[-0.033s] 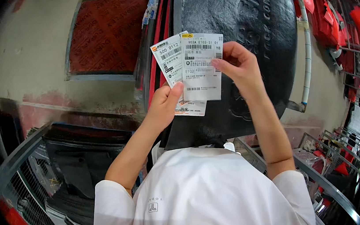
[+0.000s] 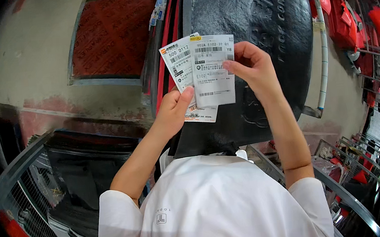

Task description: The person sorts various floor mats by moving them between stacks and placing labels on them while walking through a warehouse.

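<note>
My left hand (image 2: 175, 109) is closed, its thumb pressing on a fanned bunch of white printed shipping labels. One label (image 2: 176, 57) leans out to the left, and the lower edge of a label (image 2: 206, 115) with orange and black print shows underneath. In front lies another shipping label (image 2: 216, 87) with a barcode and a small yellow mark. My right hand (image 2: 255, 66) pinches this front label by its right edge between thumb and fingers. Behind the labels is a large glossy black mat (image 2: 243, 14) with raised lettering.
Black and red mats (image 2: 170, 46) stand stacked on edge left of the glossy one. A dark red framed mat (image 2: 113, 38) lies on the concrete floor. At lower left, a wire cart (image 2: 26, 202) carries dark mats (image 2: 91, 176). Racks with red items (image 2: 343, 21) line the right.
The front label has tilted slightly, its upper edge shifting a little left. Both hands keep their grip.
</note>
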A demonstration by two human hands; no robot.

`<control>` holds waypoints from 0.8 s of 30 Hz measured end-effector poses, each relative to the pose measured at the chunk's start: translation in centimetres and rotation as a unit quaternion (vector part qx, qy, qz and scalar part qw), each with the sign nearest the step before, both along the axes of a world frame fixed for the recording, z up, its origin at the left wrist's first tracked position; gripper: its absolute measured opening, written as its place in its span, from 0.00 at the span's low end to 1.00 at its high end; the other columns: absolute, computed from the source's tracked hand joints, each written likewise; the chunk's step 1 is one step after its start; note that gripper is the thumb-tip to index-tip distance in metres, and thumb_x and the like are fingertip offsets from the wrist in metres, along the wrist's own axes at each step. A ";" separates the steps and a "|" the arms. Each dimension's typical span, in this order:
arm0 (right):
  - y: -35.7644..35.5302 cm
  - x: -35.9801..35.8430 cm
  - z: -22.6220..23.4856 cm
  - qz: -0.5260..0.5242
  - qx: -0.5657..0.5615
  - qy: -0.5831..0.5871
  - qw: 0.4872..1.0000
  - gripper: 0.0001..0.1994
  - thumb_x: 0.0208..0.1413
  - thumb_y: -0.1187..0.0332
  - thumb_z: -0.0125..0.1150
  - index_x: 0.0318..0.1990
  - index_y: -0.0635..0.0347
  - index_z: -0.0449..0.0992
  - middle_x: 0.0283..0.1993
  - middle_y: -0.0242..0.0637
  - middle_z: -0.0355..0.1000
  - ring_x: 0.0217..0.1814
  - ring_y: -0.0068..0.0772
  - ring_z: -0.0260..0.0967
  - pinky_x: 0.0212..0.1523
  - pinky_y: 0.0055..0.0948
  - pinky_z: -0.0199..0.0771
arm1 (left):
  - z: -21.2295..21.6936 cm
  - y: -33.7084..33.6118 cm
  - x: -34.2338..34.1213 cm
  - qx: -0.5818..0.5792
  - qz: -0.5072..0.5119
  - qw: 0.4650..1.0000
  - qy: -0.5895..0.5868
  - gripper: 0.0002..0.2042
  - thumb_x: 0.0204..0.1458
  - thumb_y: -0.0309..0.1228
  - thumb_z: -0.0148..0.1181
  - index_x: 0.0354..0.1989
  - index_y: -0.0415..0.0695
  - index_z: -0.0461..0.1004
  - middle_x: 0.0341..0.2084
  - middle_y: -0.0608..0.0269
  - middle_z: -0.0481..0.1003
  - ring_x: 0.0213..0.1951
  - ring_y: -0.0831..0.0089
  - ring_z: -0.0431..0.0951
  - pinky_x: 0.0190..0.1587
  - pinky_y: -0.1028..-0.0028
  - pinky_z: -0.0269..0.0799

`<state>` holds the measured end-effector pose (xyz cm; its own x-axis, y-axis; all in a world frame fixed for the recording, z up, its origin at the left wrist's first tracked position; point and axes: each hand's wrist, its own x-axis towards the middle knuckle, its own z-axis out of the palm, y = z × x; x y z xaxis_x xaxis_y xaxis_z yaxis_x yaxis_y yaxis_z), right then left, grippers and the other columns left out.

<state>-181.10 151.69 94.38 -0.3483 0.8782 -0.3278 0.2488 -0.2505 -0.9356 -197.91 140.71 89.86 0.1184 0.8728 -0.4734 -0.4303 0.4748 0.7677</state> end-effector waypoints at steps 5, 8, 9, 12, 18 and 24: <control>3.6 1.1 0.7 0.154 -0.021 -0.125 0.980 0.07 0.39 0.77 0.58 0.29 0.64 0.71 0.24 0.33 0.70 0.27 0.19 0.67 0.27 0.20 0.66 | -1.9 -0.3 -0.8 0.064 -0.097 0.966 0.230 0.14 0.53 0.37 0.44 0.32 0.37 0.70 0.27 0.54 0.71 0.31 0.68 0.71 0.33 0.73 0.66; 8.1 1.2 4.3 0.224 0.110 -0.305 0.919 0.09 0.37 0.78 0.57 0.30 0.63 0.73 0.24 0.37 0.71 0.27 0.22 0.69 0.26 0.22 0.68 | -3.3 0.0 -1.2 0.189 -0.138 0.839 0.491 0.13 0.51 0.36 0.47 0.31 0.37 0.71 0.23 0.51 0.70 0.27 0.63 0.71 0.30 0.68 0.66; 9.8 0.4 5.5 0.230 0.199 -0.305 0.903 0.10 0.36 0.78 0.56 0.31 0.61 0.74 0.25 0.38 0.72 0.27 0.24 0.70 0.25 0.22 0.68 | -3.1 0.1 -1.2 0.223 -0.152 0.776 0.570 0.14 0.50 0.36 0.48 0.31 0.36 0.71 0.22 0.51 0.70 0.25 0.62 0.71 0.28 0.67 0.66; 13.7 -7.1 7.0 0.241 0.575 -0.140 0.769 0.14 0.35 0.80 0.53 0.33 0.57 0.75 0.30 0.35 0.72 0.29 0.30 0.71 0.28 0.24 0.70 | 0.2 0.6 1.0 0.323 -0.137 0.711 0.610 0.09 0.38 0.34 0.55 0.18 0.47 0.62 0.14 0.64 0.60 0.19 0.68 0.66 0.18 0.70 0.64; 19.0 -16.6 -2.9 0.525 0.431 -0.542 0.496 0.09 0.41 0.70 0.50 0.31 0.56 0.75 0.34 0.36 0.72 0.36 0.39 0.69 0.39 0.36 0.67 | 4.3 1.8 2.9 0.322 -0.169 0.760 0.538 0.08 0.40 0.36 0.54 0.23 0.46 0.71 0.19 0.58 0.67 0.26 0.62 0.71 0.23 0.66 0.69; 19.8 -13.4 -5.6 0.361 0.501 -0.488 0.617 0.12 0.43 0.74 0.47 0.37 0.57 0.73 0.37 0.38 0.71 0.45 0.42 0.65 0.52 0.46 0.51 | -4.4 -1.4 -2.8 0.052 -0.097 0.951 0.290 0.14 0.50 0.36 0.46 0.35 0.39 0.72 0.29 0.50 0.69 0.34 0.61 0.72 0.38 0.67 0.66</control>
<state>-194.47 171.46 88.76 -0.8331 0.5421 -0.1097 0.5248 0.8375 0.1523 -200.71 139.32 85.43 0.0276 0.9070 -0.4203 0.1670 0.4104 0.8965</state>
